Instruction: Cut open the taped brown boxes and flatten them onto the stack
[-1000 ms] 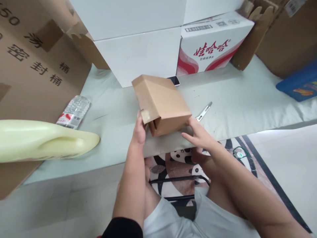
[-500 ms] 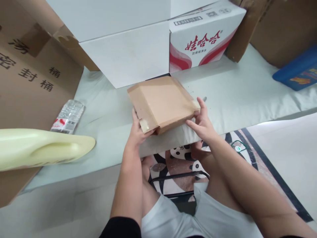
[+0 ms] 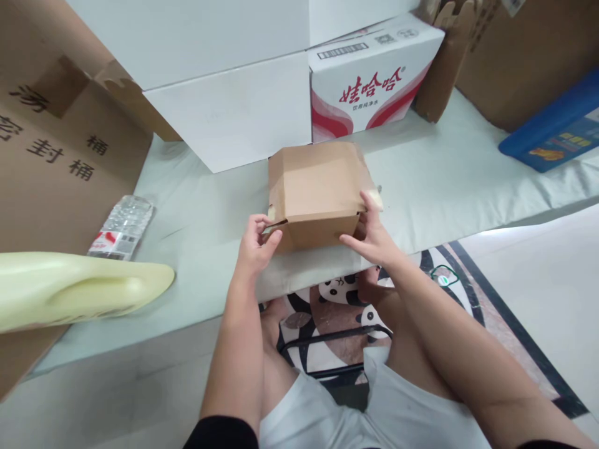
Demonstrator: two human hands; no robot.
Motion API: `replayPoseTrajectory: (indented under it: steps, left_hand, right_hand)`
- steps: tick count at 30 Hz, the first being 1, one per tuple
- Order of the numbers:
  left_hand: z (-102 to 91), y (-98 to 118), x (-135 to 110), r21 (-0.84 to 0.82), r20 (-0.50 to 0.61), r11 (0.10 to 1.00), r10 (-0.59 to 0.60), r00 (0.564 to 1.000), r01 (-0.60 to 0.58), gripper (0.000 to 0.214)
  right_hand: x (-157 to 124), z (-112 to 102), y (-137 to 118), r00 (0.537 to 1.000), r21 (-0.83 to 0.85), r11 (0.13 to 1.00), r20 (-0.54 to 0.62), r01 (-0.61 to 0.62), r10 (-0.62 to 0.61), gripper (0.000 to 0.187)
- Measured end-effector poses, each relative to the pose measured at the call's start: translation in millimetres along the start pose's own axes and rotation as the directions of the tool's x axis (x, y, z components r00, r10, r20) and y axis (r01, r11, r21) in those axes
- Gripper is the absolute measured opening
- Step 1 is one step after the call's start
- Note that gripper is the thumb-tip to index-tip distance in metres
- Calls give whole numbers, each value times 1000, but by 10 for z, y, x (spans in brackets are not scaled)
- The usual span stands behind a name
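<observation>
Holding, with both hands: one brown cardboard box (image 3: 322,181), between them over a pale tablecloth (image 3: 208,249); whether its base rests fully on the cloth, I cannot tell from where I stand.

Left hand (image 3: 256,244): closed on the near left corner, thumb in front, fingers curled at the side flap, apparently to keep that loose edge in check.

Right hand (image 3: 374,232): gripping the near right corner, thumb towards the front panel, index finger over the side flap, probably to steady the box against the other hand.

Beyond both hands: one plain white box (image 3: 234,112); beside it, one white carton with red lettering (image 3: 369,100), seemingly set back to leave working room.

Left of the left hand: one clear bottle (image 3: 120,227); nearer, one pale yellow container (image 3: 84,290).

Well right of the right hand: one blue container (image 3: 547,137).
</observation>
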State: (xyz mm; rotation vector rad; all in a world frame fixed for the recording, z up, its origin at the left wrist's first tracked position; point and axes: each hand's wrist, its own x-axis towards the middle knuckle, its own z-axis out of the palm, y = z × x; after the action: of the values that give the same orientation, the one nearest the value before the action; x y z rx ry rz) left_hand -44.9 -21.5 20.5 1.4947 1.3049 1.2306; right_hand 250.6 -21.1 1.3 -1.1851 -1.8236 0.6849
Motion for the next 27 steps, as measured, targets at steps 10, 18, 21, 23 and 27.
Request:
replayPoseTrajectory:
  steps: [10,18,21,23,27]
  left_hand:
    - [-21,-235,38,78,-56,982,176,983,-172,75]
    - [-143,-149,49,-112,-89,990,-100,991,90,74]
    - [-133,4,35,-183,37,954,-235,971,238,54]
    - [-124,91,8,-207,69,946,-242,968,251,56]
    - [-185,111,-29,-292,160,921,-218,963,257,72]
  right_hand:
    - [6,52,-30,951,-63,990,-291,-130,106,99]
    - [100,45,-4,858,586,757,-191,-290,477,63]
    - [88,34,-19,825,609,670,-45,-424,564,49]
    - [79,23,-44,798,599,661,-59,-452,599,49]
    - [106,-12,-146,761,638,650,-151,-413,632,38]
